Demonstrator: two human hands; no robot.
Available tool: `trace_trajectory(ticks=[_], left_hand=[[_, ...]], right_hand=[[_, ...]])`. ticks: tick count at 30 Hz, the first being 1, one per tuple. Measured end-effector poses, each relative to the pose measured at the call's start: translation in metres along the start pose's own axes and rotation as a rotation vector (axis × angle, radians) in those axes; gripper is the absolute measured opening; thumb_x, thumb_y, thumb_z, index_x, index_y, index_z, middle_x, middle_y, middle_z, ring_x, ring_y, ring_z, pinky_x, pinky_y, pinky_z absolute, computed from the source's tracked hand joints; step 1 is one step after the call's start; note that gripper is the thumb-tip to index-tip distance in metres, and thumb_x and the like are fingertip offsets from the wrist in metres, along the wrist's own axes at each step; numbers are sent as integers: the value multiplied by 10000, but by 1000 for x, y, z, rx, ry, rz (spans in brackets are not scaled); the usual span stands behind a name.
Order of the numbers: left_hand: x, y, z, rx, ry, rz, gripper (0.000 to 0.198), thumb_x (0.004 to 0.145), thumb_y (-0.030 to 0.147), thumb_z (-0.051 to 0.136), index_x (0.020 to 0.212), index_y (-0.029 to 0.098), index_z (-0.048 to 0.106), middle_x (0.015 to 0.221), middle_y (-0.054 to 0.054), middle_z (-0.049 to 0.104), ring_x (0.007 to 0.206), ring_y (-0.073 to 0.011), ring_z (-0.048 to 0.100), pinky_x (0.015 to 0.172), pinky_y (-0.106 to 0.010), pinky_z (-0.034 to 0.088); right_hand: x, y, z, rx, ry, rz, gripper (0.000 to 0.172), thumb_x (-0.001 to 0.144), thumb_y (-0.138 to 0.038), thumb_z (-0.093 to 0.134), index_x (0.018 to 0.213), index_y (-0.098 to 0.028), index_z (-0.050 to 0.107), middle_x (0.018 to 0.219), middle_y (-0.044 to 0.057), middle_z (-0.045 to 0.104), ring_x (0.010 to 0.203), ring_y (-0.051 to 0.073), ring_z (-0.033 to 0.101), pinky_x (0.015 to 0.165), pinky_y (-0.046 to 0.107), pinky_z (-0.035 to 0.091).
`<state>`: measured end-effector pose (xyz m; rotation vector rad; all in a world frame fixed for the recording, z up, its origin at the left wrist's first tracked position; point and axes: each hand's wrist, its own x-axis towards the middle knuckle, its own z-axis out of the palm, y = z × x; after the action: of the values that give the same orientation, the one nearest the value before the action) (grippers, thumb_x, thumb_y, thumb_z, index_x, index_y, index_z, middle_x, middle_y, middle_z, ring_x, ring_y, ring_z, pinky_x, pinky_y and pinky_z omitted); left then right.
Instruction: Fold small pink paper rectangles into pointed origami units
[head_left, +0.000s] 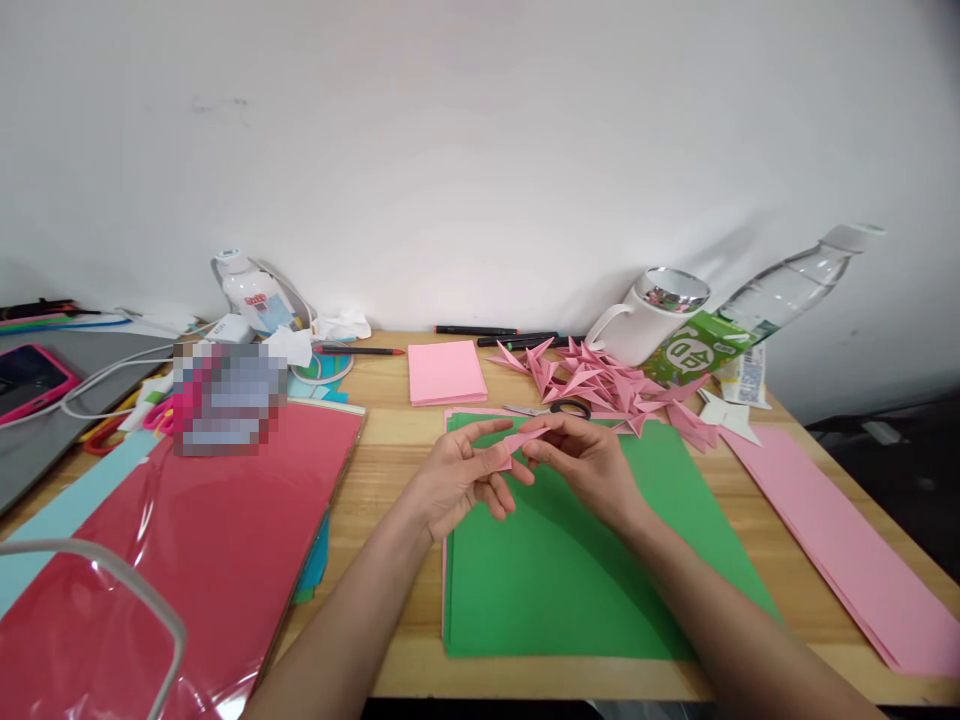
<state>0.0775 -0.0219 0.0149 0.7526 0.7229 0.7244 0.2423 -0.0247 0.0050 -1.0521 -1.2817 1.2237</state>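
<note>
both hands (459, 472) (589, 462) partly hide the folded pink paper (520, 440).

The left grip (461, 475), a bare human hand with slim, rounded fingers (480, 431), shows at the far left corner of the flat, rectangular stack of green paper (570, 590). The right grip (589, 462), a matching bare hand of similar slender build, shows over the far part of that stack. Both narrow at the wrist. The smooth, slim left forearm (360, 610), left of the stack, and the right forearm (701, 610), over its right side, are uncovered along their whole visible length and widen evenly toward the elbow. A black patch (480, 710) lies just nearer than the stack's near edge; whether it is clothing cannot be told.
</note>
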Motion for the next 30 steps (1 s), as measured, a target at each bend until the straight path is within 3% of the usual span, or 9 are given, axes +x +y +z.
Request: trace_trajectory(ticks=[4, 8, 11, 16, 23, 27, 30], left_hand=[[2, -3, 0, 63, 49, 27, 360, 706, 395, 687, 914, 133, 551, 616, -21, 655, 356, -75, 530, 312, -155, 387], [4, -5, 1, 127, 162, 109, 334, 619, 363, 745, 754, 110, 574, 569, -26, 636, 381, -89, 546, 331, -170, 411], [5, -7, 3, 229, 229, 167, 280, 630, 354, 713, 685, 119, 571, 538, -15, 616, 352, -111, 540, 301, -200, 411], [7, -16, 3, 424, 398, 310, 153, 708, 292, 622, 673, 144, 610, 541, 26, 575, 326, -71, 488, 274, -166, 344], [12, -16, -5, 416, 433, 362, 153, 711, 284, 607, 694, 135, 636, 517, 32, 531, 333, -76, 489, 287, -170, 361], [13, -14, -7, 407, 388, 321, 162, 701, 289, 622, 711, 128, 628, 517, 25, 544, 339, -98, 496, 299, -201, 384], [15, -14, -14, 591, 482, 456, 176, 766, 303, 579, 729, 142, 639, 572, 1, 589, 433, -122, 548, 406, -240, 457]], right_hand=[[0, 0, 0, -14, 32, -8, 192, 655, -323, 741, 752, -184, 652, 709, 9, 658, 556, 115, 574, 529, 259, 510], [-1, 1, 0, -40, 44, -11, 223, 663, -355, 732, 771, -176, 655, 675, 11, 652, 534, 126, 591, 518, 272, 513], [-1, 1, 0, -45, 82, 24, 242, 671, -384, 725, 757, -168, 656, 588, 8, 641, 503, 135, 595, 498, 274, 517], [1, 2, -1, -125, 100, 112, 325, 678, -458, 700, 601, -158, 603, 519, 15, 626, 447, 116, 565, 449, 245, 496], [7, 1, -5, 28, -13, 255, 380, 668, -507, 688, 706, -137, 613, 715, 59, 692, 537, 122, 637, 518, 247, 546], [7, 2, -5, 11, -2, 222, 376, 672, -496, 689, 647, -135, 588, 608, 29, 655, 488, 100, 611, 479, 212, 526], [5, 5, -4, 34, 64, 172, 352, 683, -468, 693, 633, -140, 574, 558, 4, 623, 461, 92, 594, 443, 195, 510]])
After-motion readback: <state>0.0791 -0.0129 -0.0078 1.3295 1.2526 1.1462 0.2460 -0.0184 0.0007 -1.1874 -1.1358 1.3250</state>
